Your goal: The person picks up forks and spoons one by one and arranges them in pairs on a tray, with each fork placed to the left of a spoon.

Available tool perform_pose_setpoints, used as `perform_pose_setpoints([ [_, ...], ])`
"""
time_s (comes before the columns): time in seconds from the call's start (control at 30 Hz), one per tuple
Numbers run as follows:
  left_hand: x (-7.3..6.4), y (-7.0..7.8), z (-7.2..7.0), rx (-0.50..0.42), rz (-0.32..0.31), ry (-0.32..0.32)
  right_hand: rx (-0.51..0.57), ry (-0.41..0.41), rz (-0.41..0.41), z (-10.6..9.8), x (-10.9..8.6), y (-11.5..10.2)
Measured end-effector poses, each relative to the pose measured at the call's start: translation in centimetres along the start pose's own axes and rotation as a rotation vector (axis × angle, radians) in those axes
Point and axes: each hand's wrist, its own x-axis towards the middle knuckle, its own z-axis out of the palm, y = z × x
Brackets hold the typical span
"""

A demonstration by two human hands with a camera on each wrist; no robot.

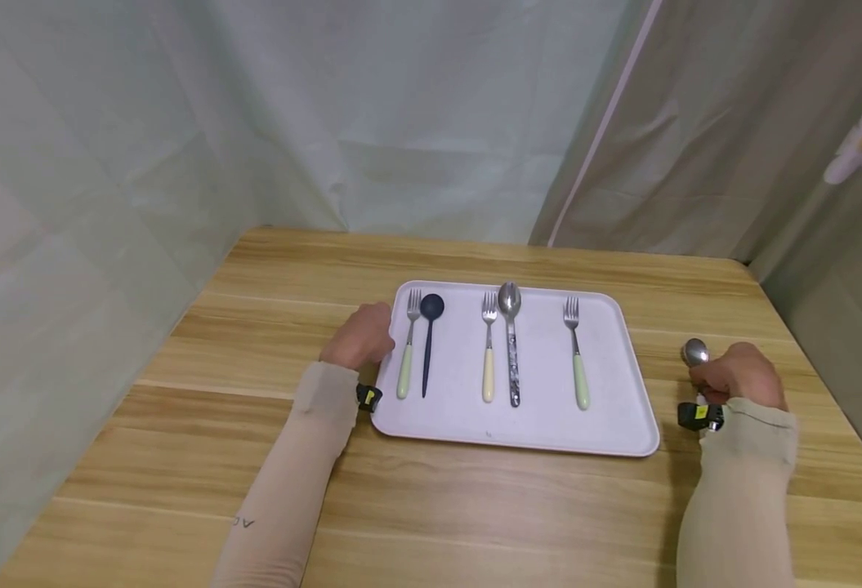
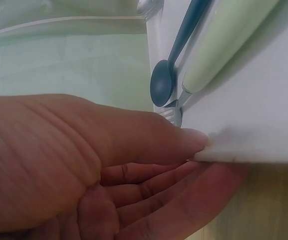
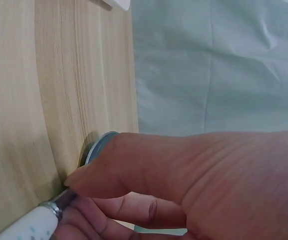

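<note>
My left hand [image 1: 360, 336] is at the left edge of a white tray [image 1: 539, 343], pinching its rim with the thumb on top and fingers below, as the left wrist view shows. Near that hand on the tray lie a fork with a green handle [image 1: 404, 371] and a dark blue spoon [image 1: 432, 307]. To the right of the tray, my right hand [image 1: 743, 376] pinches a metal spoon [image 1: 695, 352] by its neck, close over the table. Its white handle [image 3: 31, 225] with coloured specks shows in the right wrist view; the thumb partly hides the bowl.
At the tray's middle lie a cream-handled fork [image 1: 489, 374] and a large spoon with a dark patterned handle [image 1: 514, 367]. Another green-handled fork [image 1: 581, 384] lies farther right on it. The wooden table [image 1: 504, 523] is bordered by pale curtains [image 1: 416, 122].
</note>
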Motion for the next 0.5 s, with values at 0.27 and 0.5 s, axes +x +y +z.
perform_pose_setpoints([
  [0.27, -0.02, -0.01, 0.01, -0.008, 0.004, 0.002, 0.012, 0.005, 0.016, 0.39, -0.04, -0.41],
  [0.5, 0.09, -0.04, 0.02, -0.006, -0.005, -0.01, 0.024, 0.017, 0.013, 0.63, 0.21, -0.73],
])
